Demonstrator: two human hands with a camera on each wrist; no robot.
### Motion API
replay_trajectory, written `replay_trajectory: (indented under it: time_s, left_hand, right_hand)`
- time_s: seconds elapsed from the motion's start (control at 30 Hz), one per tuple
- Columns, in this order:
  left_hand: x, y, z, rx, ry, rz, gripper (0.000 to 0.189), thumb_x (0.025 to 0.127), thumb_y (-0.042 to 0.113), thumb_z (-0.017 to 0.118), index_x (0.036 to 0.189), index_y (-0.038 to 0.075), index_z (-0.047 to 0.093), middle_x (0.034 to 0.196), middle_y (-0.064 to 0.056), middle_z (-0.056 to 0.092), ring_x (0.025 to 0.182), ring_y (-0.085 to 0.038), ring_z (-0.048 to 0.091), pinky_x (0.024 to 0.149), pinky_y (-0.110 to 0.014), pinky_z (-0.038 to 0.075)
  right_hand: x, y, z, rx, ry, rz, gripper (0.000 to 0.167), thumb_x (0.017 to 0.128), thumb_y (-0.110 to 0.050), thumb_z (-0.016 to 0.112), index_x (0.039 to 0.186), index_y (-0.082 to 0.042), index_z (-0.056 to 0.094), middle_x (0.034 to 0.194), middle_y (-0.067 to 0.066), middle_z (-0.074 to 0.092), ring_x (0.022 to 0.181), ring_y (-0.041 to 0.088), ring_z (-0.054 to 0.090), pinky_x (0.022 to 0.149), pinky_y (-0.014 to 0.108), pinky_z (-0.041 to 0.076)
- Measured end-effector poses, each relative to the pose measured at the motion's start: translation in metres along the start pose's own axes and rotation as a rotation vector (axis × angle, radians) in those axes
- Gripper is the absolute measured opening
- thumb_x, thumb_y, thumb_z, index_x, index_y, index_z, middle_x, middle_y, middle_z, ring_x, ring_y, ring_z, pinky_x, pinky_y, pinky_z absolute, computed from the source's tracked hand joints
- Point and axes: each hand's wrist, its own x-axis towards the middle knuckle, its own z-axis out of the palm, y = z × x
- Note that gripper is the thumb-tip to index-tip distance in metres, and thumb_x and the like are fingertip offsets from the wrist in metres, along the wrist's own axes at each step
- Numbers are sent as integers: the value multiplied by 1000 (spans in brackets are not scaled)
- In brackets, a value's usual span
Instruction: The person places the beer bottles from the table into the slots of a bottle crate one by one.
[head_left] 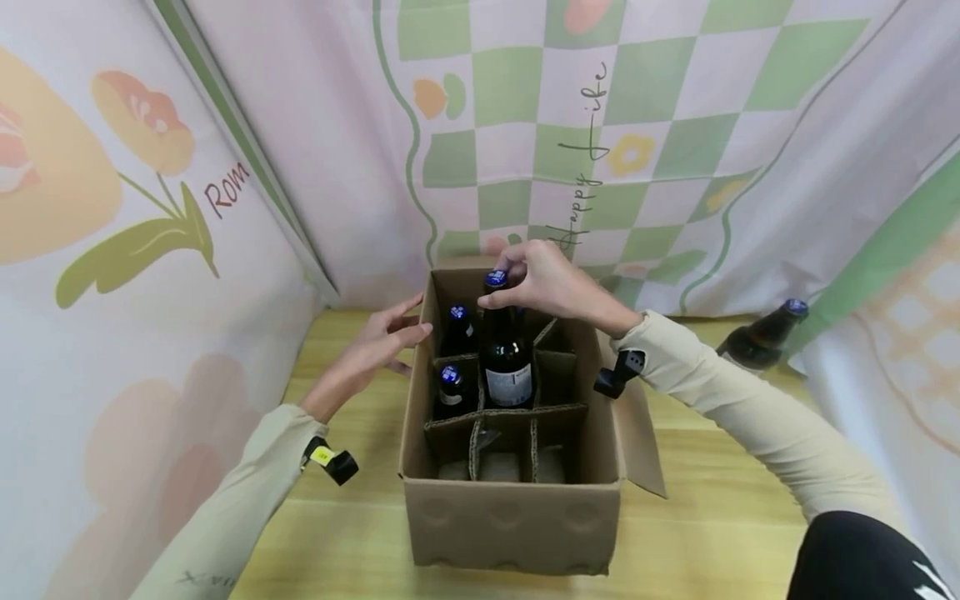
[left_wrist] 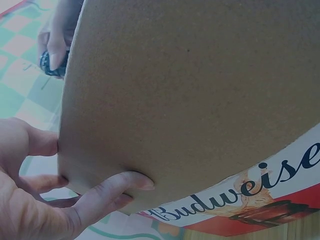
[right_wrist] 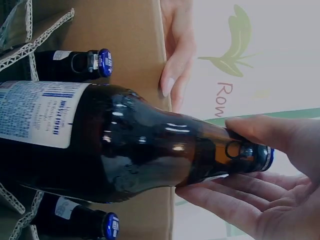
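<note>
My right hand (head_left: pixel 542 279) grips a dark glass beer bottle (right_wrist: pixel 150 145) by its neck, just below the blue cap. Upright, the bottle stands higher than its neighbours, over the middle cell of a divided cardboard box (head_left: pixel 510 525). Its white label shows and its base is hidden among the dividers. My left hand (head_left: pixel 371 346) rests at the box's far left side, fingers fairly straight. In the left wrist view its fingertips (left_wrist: pixel 142 181) touch the brown flap and rim. Blue-capped bottles sit in the back left (head_left: pixel 459 329) and middle left (head_left: pixel 452 387) cells.
Another blue-capped bottle (head_left: pixel 765 337) is at the right, partly behind my right sleeve. An open flap (head_left: pixel 641 446) sticks out from the box's right side. The wooden table (head_left: pixel 705 492) meets printed curtains (head_left: pixel 510 92) at the back and sides.
</note>
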Motion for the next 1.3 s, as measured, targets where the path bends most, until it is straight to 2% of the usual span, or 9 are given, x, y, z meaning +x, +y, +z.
replay_trajectory:
  time_s: [0.13,0.33,0.47,0.63,0.83,0.93,1.03,1.17,1.3]
  left_hand:
    - [-1,-1,0,-8,4,8,73,106,21,60,168,21,22,167,-26,29,142,-46,45,72,-36,66]
    - [1,-2,1,-8,8,7,73,106,23,60,169,22,22,167,-25,29,142,-45,46,72,-36,65]
    - [2,-3,1,-1,9,8,73,106,23,61,168,21,22,167,-25,29,142,-45,46,74,-37,66]
    - [0,-3,0,-4,3,11,74,106,23,60,169,22,22,167,-25,28,142,-46,46,72,-36,66]
    - [2,-3,-2,0,2,7,73,106,24,60,168,24,23,167,-24,30,142,-44,46,71,-34,65]
    - [3,-3,-2,2,2,11,72,106,24,60,168,24,23,167,-24,30,142,-44,47,71,-34,65]
    - [3,-3,-3,3,-1,14,73,106,23,60,169,24,22,167,-24,30,142,-44,46,70,-35,66]
    - [3,-4,-2,12,-6,19,74,106,23,59,169,23,21,167,-25,29,142,-44,46,69,-35,65]
    - [4,-4,-1,17,-1,12,74,106,24,60,169,25,22,167,-23,31,142,-42,47,69,-35,65]
  right_hand:
    - [4,2,-4,-18,-44,31,27,83,-22,90,87,-5,70,64,2,68,54,14,64,54,23,50]
    - [14,2,-12,-47,-153,100,27,86,-16,88,86,-3,64,76,6,69,68,31,75,60,29,63]
    - [16,1,-13,-91,-206,129,31,87,-15,88,84,-4,59,76,4,63,69,30,75,62,30,64]
    - [15,-1,-10,-107,-222,114,33,87,-14,87,82,-5,56,75,3,60,70,31,74,62,30,64]
    - [13,-6,-9,-207,-268,121,28,90,-16,85,88,-3,60,74,3,58,67,26,72,62,29,62]
    - [13,-10,-9,-293,-315,109,25,92,-17,83,91,-3,62,78,6,64,64,19,69,60,28,58]
    - [13,-13,-8,-356,-368,71,21,92,-16,82,97,-1,68,83,9,71,66,19,70,61,29,57]
    - [12,-16,-4,-424,-457,-6,26,88,-13,85,107,1,73,99,11,75,83,21,71,77,35,60]
    - [11,-16,6,-485,-549,-39,23,87,-12,86,105,-3,77,111,9,74,98,23,65,86,39,58]
